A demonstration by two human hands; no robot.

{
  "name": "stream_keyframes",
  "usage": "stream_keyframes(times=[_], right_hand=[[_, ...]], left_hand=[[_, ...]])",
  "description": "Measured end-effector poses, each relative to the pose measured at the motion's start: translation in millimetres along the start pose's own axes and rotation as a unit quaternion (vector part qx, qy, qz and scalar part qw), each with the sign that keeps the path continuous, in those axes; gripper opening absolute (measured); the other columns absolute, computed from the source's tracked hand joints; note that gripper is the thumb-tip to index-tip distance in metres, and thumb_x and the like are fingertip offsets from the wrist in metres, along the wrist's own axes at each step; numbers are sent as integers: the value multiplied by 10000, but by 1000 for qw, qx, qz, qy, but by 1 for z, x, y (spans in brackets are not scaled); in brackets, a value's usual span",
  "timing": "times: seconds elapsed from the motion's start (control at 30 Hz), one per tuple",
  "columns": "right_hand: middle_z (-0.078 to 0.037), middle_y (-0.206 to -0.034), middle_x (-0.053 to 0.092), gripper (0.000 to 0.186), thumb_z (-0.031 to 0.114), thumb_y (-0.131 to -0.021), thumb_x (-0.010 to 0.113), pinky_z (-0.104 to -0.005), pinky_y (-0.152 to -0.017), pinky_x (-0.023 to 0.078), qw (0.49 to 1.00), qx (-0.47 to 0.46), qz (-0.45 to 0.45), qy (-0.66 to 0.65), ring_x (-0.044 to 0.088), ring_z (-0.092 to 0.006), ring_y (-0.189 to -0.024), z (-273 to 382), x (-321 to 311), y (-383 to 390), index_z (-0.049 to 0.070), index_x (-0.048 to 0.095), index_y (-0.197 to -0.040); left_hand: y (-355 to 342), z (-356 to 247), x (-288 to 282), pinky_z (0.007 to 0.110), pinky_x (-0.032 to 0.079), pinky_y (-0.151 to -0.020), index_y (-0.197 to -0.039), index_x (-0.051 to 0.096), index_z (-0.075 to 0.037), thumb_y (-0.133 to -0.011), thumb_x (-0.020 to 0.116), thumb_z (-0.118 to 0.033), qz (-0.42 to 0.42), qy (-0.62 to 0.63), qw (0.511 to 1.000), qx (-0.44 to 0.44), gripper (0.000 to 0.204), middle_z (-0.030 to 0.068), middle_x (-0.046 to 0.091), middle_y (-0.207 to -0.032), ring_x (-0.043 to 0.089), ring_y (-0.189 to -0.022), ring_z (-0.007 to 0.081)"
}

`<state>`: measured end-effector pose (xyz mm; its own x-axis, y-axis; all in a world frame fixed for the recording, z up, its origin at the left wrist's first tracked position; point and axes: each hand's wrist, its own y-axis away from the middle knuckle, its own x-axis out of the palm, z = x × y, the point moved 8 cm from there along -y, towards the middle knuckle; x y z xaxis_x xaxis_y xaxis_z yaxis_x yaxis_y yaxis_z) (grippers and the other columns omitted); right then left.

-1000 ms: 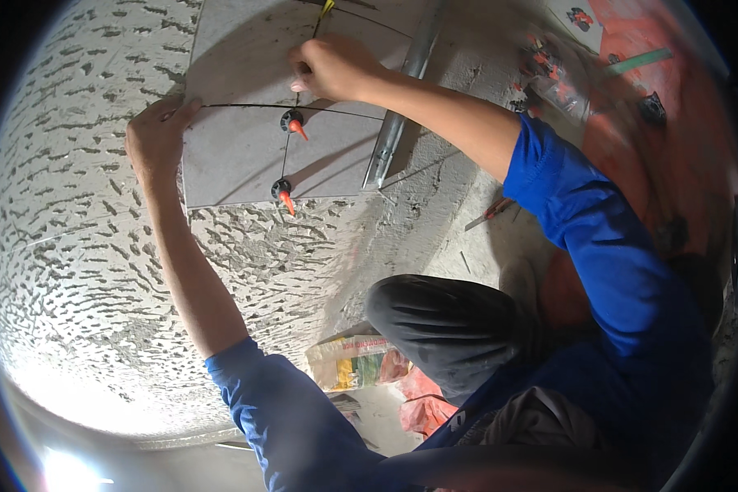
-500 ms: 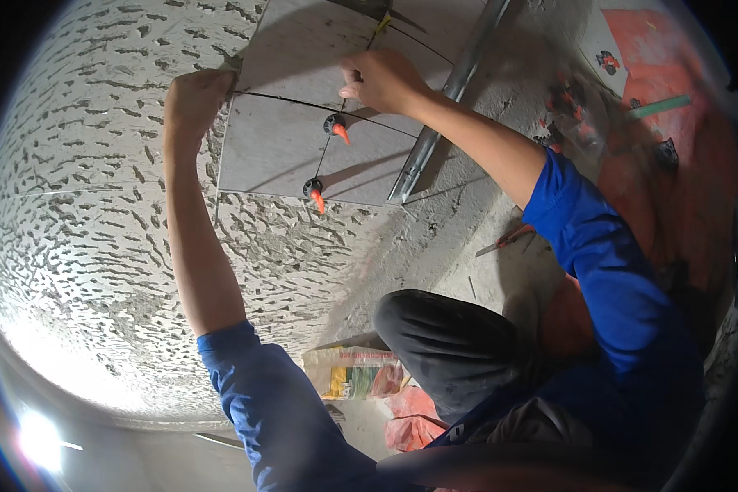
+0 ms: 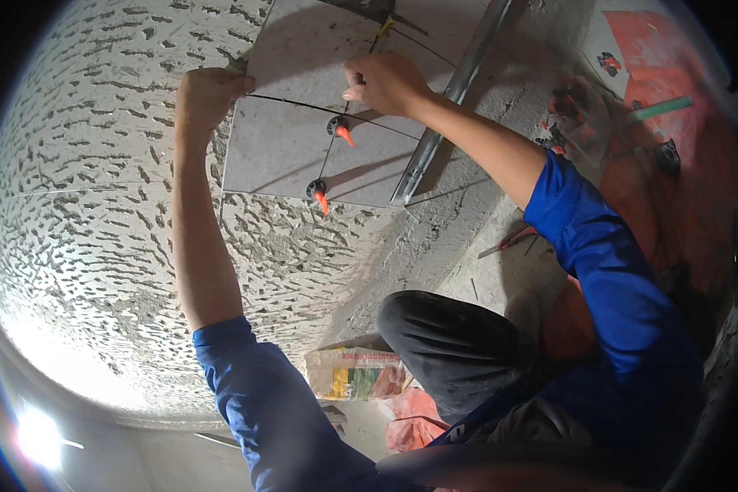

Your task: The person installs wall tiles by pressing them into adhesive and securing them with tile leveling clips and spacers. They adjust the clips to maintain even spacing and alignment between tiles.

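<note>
My left hand is closed at the left edge of the upper grey tile, thumb against it by the horizontal joint. My right hand has curled fingers low on that tile, over the vertical joint; what they hold, if anything, is hidden. Below sit two black levelling clips with orange handles, one under my right hand, the other near the lower tile edge. A small yellow piece is above my right hand.
A metal bar runs beside the tiles; rough pitted plaster surrounds their left and lower sides. At right lie red sheeting, a plastic bag of clips, a green strip and a red-handled tool. A printed sack sits by my knee.
The view has shifted, so tiles and hands sit further right than a second ago. Over the last half second my hands have barely moved, still closed at the tile.
</note>
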<state>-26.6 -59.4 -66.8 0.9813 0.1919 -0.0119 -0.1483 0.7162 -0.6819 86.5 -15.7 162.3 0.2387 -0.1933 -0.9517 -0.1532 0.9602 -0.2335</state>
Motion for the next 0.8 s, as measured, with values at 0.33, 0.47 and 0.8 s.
stream_keyframes(times=[0.33,0.47,0.8], right_hand=[[-84,-599,582,309,243,-786,763,-427,-577,422,1000,15,17,2,599,-295,-613,-2,2,-1,80,526,-672],[-87,-617,604,297,247,-791,757,-436,-593,434,1000,21,20,-5,624,-304,-647,-1,0,-1,88,536,-671],[-79,-558,530,327,233,-770,766,-407,-561,400,999,3,-2,-36,544,-267,-551,-1,1,0,70,498,-674]], left_hand=[[2,-9,-1,315,496,-711,-960,755,-20,-715,805,-235,4,-32,999,11,329,105,722,-803,646,-718,163],[2,-7,-3,306,494,-691,-970,751,-9,-716,804,-214,1,-15,1000,5,330,104,714,-788,635,-700,156],[-4,-18,-7,264,475,-607,-972,720,3,-681,788,-59,34,70,996,31,305,73,696,-745,593,-631,102]])
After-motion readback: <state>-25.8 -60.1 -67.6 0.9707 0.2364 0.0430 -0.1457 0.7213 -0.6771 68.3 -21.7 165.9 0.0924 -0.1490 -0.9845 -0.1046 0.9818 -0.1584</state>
